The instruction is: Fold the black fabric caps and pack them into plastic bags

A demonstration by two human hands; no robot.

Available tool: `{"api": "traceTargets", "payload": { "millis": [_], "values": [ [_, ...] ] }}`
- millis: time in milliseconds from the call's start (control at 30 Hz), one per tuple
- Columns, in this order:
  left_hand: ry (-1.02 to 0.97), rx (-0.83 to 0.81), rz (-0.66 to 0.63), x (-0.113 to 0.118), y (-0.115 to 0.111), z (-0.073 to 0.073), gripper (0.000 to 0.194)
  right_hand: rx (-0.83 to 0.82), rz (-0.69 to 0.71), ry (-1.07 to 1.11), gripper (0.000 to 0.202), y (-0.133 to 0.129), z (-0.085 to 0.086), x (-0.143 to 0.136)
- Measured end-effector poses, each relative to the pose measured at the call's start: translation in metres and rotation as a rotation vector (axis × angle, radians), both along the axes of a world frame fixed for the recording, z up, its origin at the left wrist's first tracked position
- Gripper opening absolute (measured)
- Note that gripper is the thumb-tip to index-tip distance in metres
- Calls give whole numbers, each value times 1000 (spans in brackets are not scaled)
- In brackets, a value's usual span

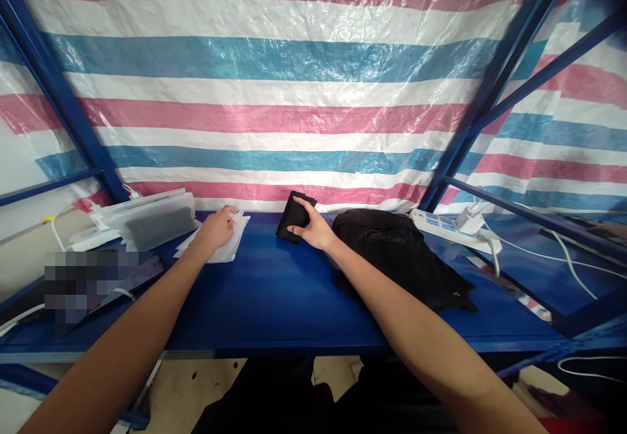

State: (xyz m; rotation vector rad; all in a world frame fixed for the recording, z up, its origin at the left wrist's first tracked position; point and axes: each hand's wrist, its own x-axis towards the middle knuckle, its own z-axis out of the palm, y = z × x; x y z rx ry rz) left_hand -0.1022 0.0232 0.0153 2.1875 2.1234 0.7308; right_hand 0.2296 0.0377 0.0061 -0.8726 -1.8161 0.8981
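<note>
My right hand (316, 228) grips a flat black rectangular thing (292, 217), which looks like a wallet or small folded case. Its thumb lies along the near side and the fingers reach over the far edge, tilting it up at the back of the blue shelf. Curled fingers of my left hand (218, 230) pinch at a loose pile of thin white sheets (230, 249), paper or plastic, that lies flat on the shelf. Part of the pile is hidden under that hand. A black cloth bag or garment (392, 251) lies just right of the right hand, partly behind the forearm.
Translucent grey-white sleeves (157, 218) stand at the left beside a white power strip (93, 238). Another power strip (435, 221) with plugs and cables sits at the right. Blue metal posts (460, 140) and striped sheeting (274, 117) enclose the blue shelf (274, 310).
</note>
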Motion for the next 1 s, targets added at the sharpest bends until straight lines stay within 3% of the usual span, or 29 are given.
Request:
{"api": "traceTargets", "payload": {
  "millis": [167, 333, 567, 800, 900, 1000],
  "values": [
    [56, 135, -65, 12, -7, 8, 36, -40, 24, 8, 81, -9, 4, -5],
    [63, 276, -27, 21, -14, 12, 31, -48, 105, 55, 72, -22, 13, -14],
    [150, 306, -138, 26, -14, 5, 49, -42, 187, 78, 49, -45, 25, -30],
    [176, 388, -68, 53, -28, 10, 37, 292, 194, -78, 36, -54, 26, -42],
    [176, 380, -109, 65, -34, 12, 36, 401, 177, -173, 38, -53, 27, -41],
    [130, 347, -175, 73, -38, 11, 41, 433, 73, -338, 40, -51, 28, -38]
  ]
}}
